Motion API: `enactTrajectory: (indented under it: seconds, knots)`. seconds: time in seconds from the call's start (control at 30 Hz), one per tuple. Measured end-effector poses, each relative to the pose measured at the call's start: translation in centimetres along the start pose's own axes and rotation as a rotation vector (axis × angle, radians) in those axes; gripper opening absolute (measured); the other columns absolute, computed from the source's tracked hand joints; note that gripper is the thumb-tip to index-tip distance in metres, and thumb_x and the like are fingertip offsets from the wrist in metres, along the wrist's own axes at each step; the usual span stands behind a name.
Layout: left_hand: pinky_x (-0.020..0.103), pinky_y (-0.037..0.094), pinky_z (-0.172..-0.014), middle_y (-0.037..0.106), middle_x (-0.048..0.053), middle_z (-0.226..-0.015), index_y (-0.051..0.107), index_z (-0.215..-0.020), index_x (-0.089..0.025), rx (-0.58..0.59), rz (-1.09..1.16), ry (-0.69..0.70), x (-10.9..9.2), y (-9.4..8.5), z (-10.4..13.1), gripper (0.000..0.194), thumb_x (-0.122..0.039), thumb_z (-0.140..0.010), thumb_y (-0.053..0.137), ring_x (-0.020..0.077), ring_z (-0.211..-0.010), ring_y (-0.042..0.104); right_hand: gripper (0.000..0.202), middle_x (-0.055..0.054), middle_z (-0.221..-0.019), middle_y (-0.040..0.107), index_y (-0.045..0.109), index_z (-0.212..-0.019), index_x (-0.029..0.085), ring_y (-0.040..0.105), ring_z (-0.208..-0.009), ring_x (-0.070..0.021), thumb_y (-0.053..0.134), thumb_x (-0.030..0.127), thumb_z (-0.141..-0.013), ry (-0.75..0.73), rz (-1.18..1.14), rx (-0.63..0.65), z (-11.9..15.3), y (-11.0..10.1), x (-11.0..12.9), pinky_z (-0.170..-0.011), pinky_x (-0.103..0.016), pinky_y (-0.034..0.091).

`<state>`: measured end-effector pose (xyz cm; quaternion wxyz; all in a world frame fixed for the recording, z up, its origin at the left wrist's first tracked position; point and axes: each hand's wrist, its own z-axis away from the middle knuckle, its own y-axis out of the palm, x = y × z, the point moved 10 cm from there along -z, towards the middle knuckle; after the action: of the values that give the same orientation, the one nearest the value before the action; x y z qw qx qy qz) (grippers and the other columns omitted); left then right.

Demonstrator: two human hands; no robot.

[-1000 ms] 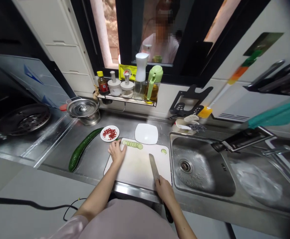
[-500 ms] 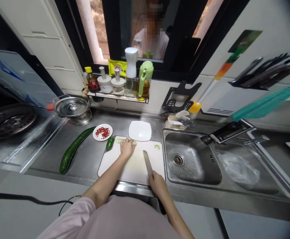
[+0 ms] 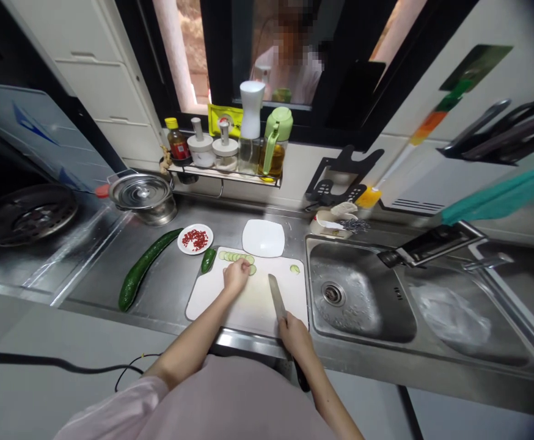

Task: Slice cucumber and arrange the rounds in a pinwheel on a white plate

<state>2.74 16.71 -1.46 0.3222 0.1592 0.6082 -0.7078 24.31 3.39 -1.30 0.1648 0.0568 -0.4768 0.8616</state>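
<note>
My left hand (image 3: 237, 275) is over the upper part of a white cutting board (image 3: 207, 296). Its fingers are drawn together, with a round cucumber slice (image 3: 253, 269) at the fingertips. Just beyond them, a row of overlapping cucumber slices (image 3: 231, 256) lies along the board's far edge. My right hand (image 3: 296, 336) grips a kitchen knife (image 3: 277, 296) by its black handle, the blade pointing away from me above the board's right half. A few more slices (image 3: 294, 269) rest at the far right corner. At the upper left corner sits a cut green cucumber end (image 3: 208, 260).
A long cucumber (image 3: 145, 269) and a plate of small red pieces (image 3: 195, 239) are on the left of the counter. Behind the board stands a white dish (image 3: 263, 238). To the right is the sink (image 3: 363, 305); a lidded steel pot (image 3: 143, 198) stands back left.
My left hand has drawn back slightly from the row, uncovering more slices; one slice now shows at its fingertips. The knife stays in my right hand. The view has shifted a little.
</note>
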Motion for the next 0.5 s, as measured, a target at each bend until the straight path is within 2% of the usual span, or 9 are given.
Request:
enactTrajectory:
  seconds: [0.1, 0.23, 0.4, 0.5]
  knots:
    - [0.027, 0.04, -0.079, 0.072, -0.001, -0.088, 0.068, -0.09, -0.025, 0.07, 0.061, -0.072, 2.4, 0.1, 1.7, 0.013, -0.026, -0.081, 0.06, 0.0157, -0.086, 0.064, 0.032, -0.011, -0.102, 0.071, 0.061, -0.106, 0.017, 0.064, -0.094, -0.0197, 0.032, 0.029, -0.097, 0.0, 0.023, 0.003, 0.0, -0.1, 0.1, -0.07, -0.025, 0.036]
    - [0.027, 0.04, -0.082, 0.074, -0.001, -0.09, 0.069, -0.089, -0.025, 0.105, 0.036, -0.12, 4.6, -0.3, 3.1, 0.012, -0.027, -0.079, 0.063, 0.0155, -0.087, 0.065, 0.033, -0.012, -0.103, 0.07, 0.06, -0.106, 0.017, 0.064, -0.095, -0.0203, 0.032, 0.032, -0.097, -0.04, 0.075, 0.012, 0.0, -0.4, 0.8, -0.072, -0.026, 0.037]
    - [0.031, 0.04, -0.089, 0.074, 0.0, -0.091, 0.071, -0.089, -0.026, 0.073, -0.021, -0.096, 5.0, -1.2, 3.0, 0.014, -0.027, -0.081, 0.059, 0.0177, -0.091, 0.065, 0.037, -0.012, -0.099, 0.069, 0.057, -0.108, 0.017, 0.064, -0.095, -0.0218, 0.027, 0.036, -0.1, -0.083, 0.123, 0.03, 0.7, -1.2, 2.6, -0.072, -0.027, 0.037]
    - [0.029, 0.042, -0.085, 0.074, 0.001, -0.091, 0.072, -0.089, -0.025, 0.068, -0.023, -0.052, 5.2, -1.2, 2.6, 0.016, -0.026, -0.081, 0.059, 0.0181, -0.089, 0.065, 0.037, -0.011, -0.097, 0.069, 0.055, -0.111, 0.018, 0.064, -0.095, -0.0212, 0.026, 0.038, -0.1, -0.116, 0.119, 0.031, 1.5, -1.2, 3.9, -0.072, -0.026, 0.036]
